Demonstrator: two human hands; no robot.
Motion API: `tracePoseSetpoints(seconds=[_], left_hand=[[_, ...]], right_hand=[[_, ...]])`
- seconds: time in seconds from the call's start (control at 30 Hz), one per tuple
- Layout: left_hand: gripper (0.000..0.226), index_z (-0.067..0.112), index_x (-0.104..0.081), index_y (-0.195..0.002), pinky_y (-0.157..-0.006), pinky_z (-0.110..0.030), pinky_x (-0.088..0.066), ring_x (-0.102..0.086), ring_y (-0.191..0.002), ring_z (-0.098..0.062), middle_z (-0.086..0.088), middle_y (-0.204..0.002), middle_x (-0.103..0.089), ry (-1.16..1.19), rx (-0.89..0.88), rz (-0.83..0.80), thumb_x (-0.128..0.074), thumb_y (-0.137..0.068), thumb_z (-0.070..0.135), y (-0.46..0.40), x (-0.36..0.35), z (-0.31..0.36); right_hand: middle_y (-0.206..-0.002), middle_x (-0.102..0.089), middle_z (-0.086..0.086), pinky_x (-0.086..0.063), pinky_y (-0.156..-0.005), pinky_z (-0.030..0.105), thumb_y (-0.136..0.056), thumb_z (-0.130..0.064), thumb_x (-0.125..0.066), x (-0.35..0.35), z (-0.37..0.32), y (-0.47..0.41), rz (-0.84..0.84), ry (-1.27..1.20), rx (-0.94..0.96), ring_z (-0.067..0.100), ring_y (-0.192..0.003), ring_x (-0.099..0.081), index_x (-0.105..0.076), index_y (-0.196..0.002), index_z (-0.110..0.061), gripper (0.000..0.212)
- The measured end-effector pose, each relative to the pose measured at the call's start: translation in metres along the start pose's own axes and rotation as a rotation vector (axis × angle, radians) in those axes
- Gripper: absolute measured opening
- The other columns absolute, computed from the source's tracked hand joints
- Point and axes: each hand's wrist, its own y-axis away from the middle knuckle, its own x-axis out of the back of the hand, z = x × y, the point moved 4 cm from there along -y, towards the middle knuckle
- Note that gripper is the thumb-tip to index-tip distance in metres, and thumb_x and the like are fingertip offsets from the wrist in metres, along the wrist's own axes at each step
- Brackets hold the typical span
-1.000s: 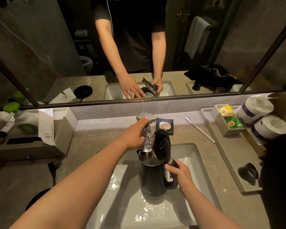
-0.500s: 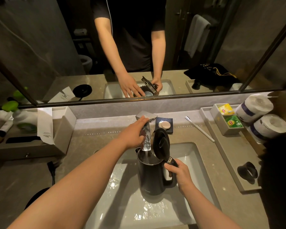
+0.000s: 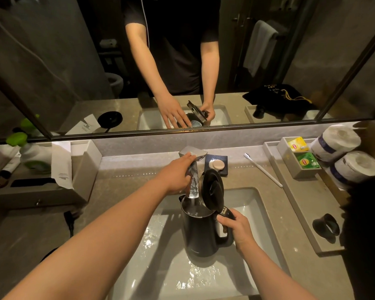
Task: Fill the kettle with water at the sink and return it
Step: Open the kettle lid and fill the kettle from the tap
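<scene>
A dark grey kettle [image 3: 198, 232] stands upright in the white sink [image 3: 266, 224], its black lid [image 3: 212, 189] flipped open. A stream of water [image 3: 193, 185] runs from the chrome faucet [image 3: 193, 153] straight into the kettle's mouth. My left hand [image 3: 175, 176] reaches over the counter and grips the faucet at its left side, fingers along the spout. My right hand [image 3: 238, 230] is closed around the kettle's handle on the right. Water is visible inside the kettle near the rim; its exact level is hard to tell.
A soap dish [image 3: 217, 164] and a toothbrush [image 3: 262, 169] lie behind the sink. A tray with tea bags [image 3: 301, 156], two toilet rolls [image 3: 355, 167] and a black ring-shaped object [image 3: 326, 227] sits at right. A tissue box [image 3: 82, 169] and a black plug [image 3: 68, 221] are left.
Both hands and the kettle keep their places. Water keeps running into the kettle throughout.
</scene>
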Motion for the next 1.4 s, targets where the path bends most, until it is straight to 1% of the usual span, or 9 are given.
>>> tracePoseSetpoints(seconds=[0.07, 0.23, 0.33, 0.5, 0.73, 0.8, 0.97, 1.17, 1.4], left_hand=[[0.070, 0.026, -0.023, -0.151, -0.113, -0.044, -0.032, -0.030, -0.142, -0.025, -0.001, -0.161, -0.023, -0.029, -0.008, 0.011, -0.053, -0.090, 0.011, 0.000, 0.001, 0.001], [0.070, 0.030, -0.019, -0.152, -0.114, -0.043, -0.028, -0.024, -0.145, -0.024, 0.002, -0.162, -0.015, -0.048, -0.012, -0.007, -0.046, -0.092, 0.007, 0.000, -0.001, 0.001], [0.071, 0.030, -0.018, -0.152, -0.115, -0.042, -0.028, -0.022, -0.145, -0.024, 0.002, -0.163, -0.013, -0.028, -0.006, -0.014, -0.044, -0.091, 0.003, 0.001, -0.001, 0.002], [0.071, 0.031, -0.019, -0.151, -0.115, -0.043, -0.027, -0.021, -0.146, -0.024, 0.002, -0.163, -0.013, 0.004, 0.001, -0.016, -0.043, -0.091, 0.001, 0.002, -0.001, 0.002], [0.071, 0.033, -0.020, -0.151, -0.115, -0.045, -0.027, -0.021, -0.146, -0.025, 0.002, -0.163, -0.013, 0.037, 0.003, -0.019, -0.041, -0.091, 0.001, 0.002, -0.002, 0.002], [0.072, 0.033, -0.020, -0.151, -0.115, -0.045, -0.026, -0.020, -0.146, -0.025, 0.002, -0.163, -0.012, 0.034, 0.004, -0.022, -0.041, -0.091, 0.000, 0.002, -0.003, 0.001], [0.075, 0.034, -0.019, -0.151, -0.115, -0.045, -0.028, -0.019, -0.146, -0.025, 0.003, -0.163, -0.010, 0.038, -0.003, -0.033, -0.041, -0.090, -0.003, 0.002, -0.003, 0.000], [0.077, 0.037, -0.018, -0.151, -0.113, -0.046, -0.030, -0.020, -0.146, -0.025, 0.006, -0.163, -0.009, 0.033, 0.003, -0.038, -0.041, -0.090, -0.004, 0.001, -0.005, -0.002], [0.069, 0.036, -0.020, -0.151, -0.111, -0.043, -0.033, -0.023, -0.144, -0.027, 0.006, -0.163, -0.007, -0.223, -0.107, -0.112, -0.048, -0.093, 0.010, 0.001, -0.017, -0.001]], right_hand=[[-0.059, -0.069, -0.009, -0.048, -0.059, 0.029, -0.055, -0.039, -0.081, 0.000, -0.001, -0.001, 0.000, 0.006, -0.001, 0.002, -0.053, -0.062, -0.073, -0.064, -0.028, 0.017], [-0.059, -0.069, -0.010, -0.048, -0.059, 0.028, -0.054, -0.041, -0.081, 0.002, -0.002, -0.001, 0.009, 0.010, -0.009, 0.007, -0.056, -0.062, -0.073, -0.064, -0.030, 0.017], [-0.058, -0.069, -0.011, -0.048, -0.059, 0.028, -0.058, -0.035, -0.081, 0.002, -0.003, -0.001, 0.017, 0.013, -0.003, 0.009, -0.059, -0.062, -0.073, -0.063, -0.032, 0.009], [-0.058, -0.069, -0.012, -0.048, -0.059, 0.028, -0.062, -0.032, -0.080, 0.003, -0.004, 0.000, 0.028, 0.017, 0.001, 0.014, -0.063, -0.062, -0.071, -0.068, -0.025, 0.012], [-0.058, -0.069, -0.010, -0.048, -0.054, 0.024, -0.061, -0.028, -0.080, 0.004, -0.004, -0.001, 0.003, 0.012, 0.004, 0.006, -0.054, -0.062, -0.070, -0.067, -0.023, 0.013], [-0.058, -0.069, -0.009, -0.049, -0.055, 0.024, -0.058, -0.031, -0.081, 0.004, -0.003, -0.001, -0.003, 0.014, 0.004, 0.005, -0.055, -0.062, -0.071, -0.067, -0.024, 0.015], [-0.059, -0.068, -0.008, -0.048, -0.058, 0.030, -0.049, -0.040, -0.082, 0.004, -0.002, -0.004, 0.002, 0.021, 0.008, 0.012, -0.059, -0.060, -0.071, -0.072, -0.016, 0.035], [-0.059, -0.066, -0.008, -0.048, -0.059, 0.031, -0.050, -0.039, -0.082, 0.005, -0.003, -0.005, 0.012, 0.017, 0.019, 0.015, -0.062, -0.059, -0.070, -0.072, -0.015, 0.035], [-0.061, -0.064, -0.001, -0.048, -0.053, 0.028, -0.050, -0.038, -0.082, 0.005, -0.003, -0.006, -0.006, 0.009, 0.029, 0.010, -0.054, -0.057, -0.069, -0.074, -0.009, 0.039]])
